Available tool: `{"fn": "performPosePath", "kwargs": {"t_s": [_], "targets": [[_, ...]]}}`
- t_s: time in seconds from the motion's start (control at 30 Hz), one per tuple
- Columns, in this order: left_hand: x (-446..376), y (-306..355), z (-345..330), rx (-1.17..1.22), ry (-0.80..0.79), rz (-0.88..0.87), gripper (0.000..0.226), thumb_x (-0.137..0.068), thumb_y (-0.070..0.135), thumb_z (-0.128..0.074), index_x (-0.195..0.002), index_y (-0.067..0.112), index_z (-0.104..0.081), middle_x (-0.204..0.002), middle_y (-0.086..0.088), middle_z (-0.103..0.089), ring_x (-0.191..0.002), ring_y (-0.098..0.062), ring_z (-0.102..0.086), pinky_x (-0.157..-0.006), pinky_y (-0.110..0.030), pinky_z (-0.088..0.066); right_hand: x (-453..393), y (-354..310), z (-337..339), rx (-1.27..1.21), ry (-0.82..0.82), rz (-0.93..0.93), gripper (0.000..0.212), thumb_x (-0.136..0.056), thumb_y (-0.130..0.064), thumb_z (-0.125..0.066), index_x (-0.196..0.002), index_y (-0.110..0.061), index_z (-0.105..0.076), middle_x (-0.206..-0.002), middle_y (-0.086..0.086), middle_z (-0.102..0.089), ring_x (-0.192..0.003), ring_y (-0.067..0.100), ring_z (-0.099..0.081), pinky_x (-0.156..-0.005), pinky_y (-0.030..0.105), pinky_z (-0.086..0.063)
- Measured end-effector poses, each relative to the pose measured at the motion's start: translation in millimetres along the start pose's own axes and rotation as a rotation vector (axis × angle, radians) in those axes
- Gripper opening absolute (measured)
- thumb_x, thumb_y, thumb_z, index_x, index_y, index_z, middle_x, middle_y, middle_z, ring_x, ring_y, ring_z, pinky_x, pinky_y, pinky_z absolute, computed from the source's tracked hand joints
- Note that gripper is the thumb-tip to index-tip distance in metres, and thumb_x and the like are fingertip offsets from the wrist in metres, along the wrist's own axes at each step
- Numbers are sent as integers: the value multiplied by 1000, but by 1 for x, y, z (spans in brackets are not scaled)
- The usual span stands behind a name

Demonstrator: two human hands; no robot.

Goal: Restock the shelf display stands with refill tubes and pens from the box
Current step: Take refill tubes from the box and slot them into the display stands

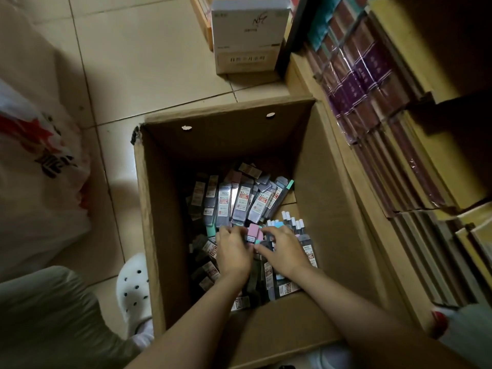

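Both arms are down in the cardboard box (314,166). Left hand (233,251) and right hand (283,253), fingers curled, pinch a pink-capped refill tube (253,232) between them, atop the refill tubes (239,201) piled inside. Further off, a white carton (247,35) on the floor.

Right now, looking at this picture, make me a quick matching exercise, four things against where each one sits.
Things:
1. cardboard box
2. white box
3. plastic bag
4. white clog

Places:
A. far left on the floor
B. centre, both hands inside
C. just left of the cardboard box, near its front corner
D. top, beyond the cardboard box

Pairs: 1-B, 2-D, 3-A, 4-C
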State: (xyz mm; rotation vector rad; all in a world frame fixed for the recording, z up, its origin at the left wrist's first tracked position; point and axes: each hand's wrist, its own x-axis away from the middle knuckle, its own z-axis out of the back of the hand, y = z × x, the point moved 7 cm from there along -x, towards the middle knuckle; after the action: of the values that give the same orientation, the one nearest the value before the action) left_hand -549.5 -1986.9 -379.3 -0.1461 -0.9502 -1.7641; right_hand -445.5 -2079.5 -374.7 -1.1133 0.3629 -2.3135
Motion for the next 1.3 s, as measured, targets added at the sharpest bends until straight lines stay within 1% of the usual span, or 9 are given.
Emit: {"fn": "performPosePath", "kwargs": {"t_s": [0.2, 0.33, 0.57, 0.73, 0.87, 1.03, 1.13, 1.23, 1.3], "targets": [[-1, 3, -5, -101, -29, -53, 34, -87, 28, -70, -118, 19, -61, -118, -4, -42, -117, -19, -40, -83, -29, -46, -9, 0, -6, -8, -28, -10, 55, -92, -37, -63, -144, -32, -44, -134, 7, -41, -123, 27, -47, -103, 41, -43], [1, 6, -8, -92, -34, -71, 35, -86, 26, -71, -118, 17, -59, -122, -5, -40, -118, -20, -38, -87, -30, -45, -8, 5, 2, -75, -1, 8, 46, -89, -32, -70, -133, -27, -58, -116, 4, -49, -98, 21, -57, -92, 34, -49], [3, 6, 5, 25, 57, -100, 15, -90, 25, -66, -99, 19, -56, -106, 0, -52, -103, -17, -42, -80, -28, -37, -4, 18, 19, -24, 37, 25, 23, -84, -36, -74, -71, -21, -62, -84, -4, -57, -70, 7, -53, -69, 23, -42], [-3, 7, 14, 556, -20, -10, 9, -96, 17, -56, -103, 19, -51, -89, 6, -62, -85, -15, -62, -71, -17, -49, -1, -1, 58, -198, 168, 94, 19, -85, -37, -71, -76, -22, -63, -69, -4, -66, -60, 6, -58, -55, 25, -49], [-8, 8, 13, 635, -192, 30, 18, -101, 16, -47, -112, 9, -60, -94, -7, -68, -78, -17, -65, -75, -42, -56, -2, -23, 81, -288, 164, 162, 17, -83, -38, -72, -78, -23, -67, -64, -2, -67, -49, 1, -54, -47, 15, -45], [-2, 20, 13, 747, -384, 21, 26, -98, 38, -51, -104, 14, -59, -72, 3, -63, -55, -6, -57, -46, -24, -46, -7, -45, 70, -443, 142, 148, 12, -84, -25, -76, -79, -15, -69, -64, 0, -69, -49, 10, -62, -48, 23, -52], [-2, 23, 16, 767, -445, -21, 26, -91, 27, -65, -115, 18, -58, -87, -5, -71, -77, -15, -69, -64, -32, -56, -7, -52, 66, -592, 144, 124, 10, -89, -20, -70, -84, -11, -71, -72, 4, -70, -58, 17, -67, -50, 22, -54], [-7, 18, 26, 784, -356, 10, 27, -90, 15, -66, -115, 19, -57, -96, -8, -70, -77, -8, -71, -62, -22, -54, -4, -41, 58, -775, 173, 10, 18, -98, -26, -56, -92, -12, -67, -89, 15, -69, -76, 25, -68, -60, 21, -57], [-10, 9, 38, 795, -206, 84, 19, -90, 17, -67, -106, 17, -58, -88, -4, -67, -66, -6, -67, -52, -21, -49, 1, -34, 48, -435, 162, 19, 16, -95, -29, -61, -101, -15, -67, -96, 6, -67, -86, 21, -64, -70, 22, -54]]}}
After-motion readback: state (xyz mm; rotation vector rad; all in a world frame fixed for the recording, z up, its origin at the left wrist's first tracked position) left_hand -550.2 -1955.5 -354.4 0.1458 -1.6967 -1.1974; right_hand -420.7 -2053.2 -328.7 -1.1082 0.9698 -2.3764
